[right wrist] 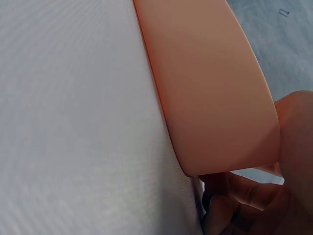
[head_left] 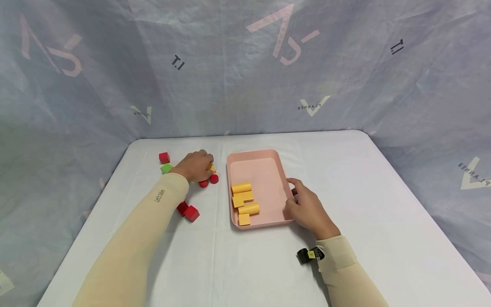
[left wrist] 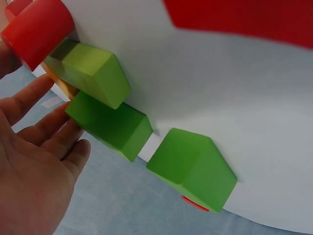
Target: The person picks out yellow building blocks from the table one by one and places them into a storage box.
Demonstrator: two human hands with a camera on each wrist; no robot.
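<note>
My left hand (head_left: 197, 166) reaches over the blocks at the table's far left, its fingers curled down around a yellow block (head_left: 212, 168), much of which they hide. In the left wrist view the index fingertip meets this block behind a light green block (left wrist: 90, 71), and a red cylinder (left wrist: 38, 32) covers part of the thumb. The lower fingertips lie close to a darker green block (left wrist: 110, 125). My right hand (head_left: 307, 209) grips the pink tray (head_left: 268, 183) by its near right side, thumb at the rim and other fingers along the outer wall.
Yellow cylinders (head_left: 249, 208) and yellow square blocks (head_left: 244, 219) lie along the tray's left side. Red cubes (head_left: 192, 213) sit below the left forearm, another red cube (head_left: 164, 158) and a green block (head_left: 166, 168) behind it. Red cylinders (head_left: 214, 179) stand near the left hand.
</note>
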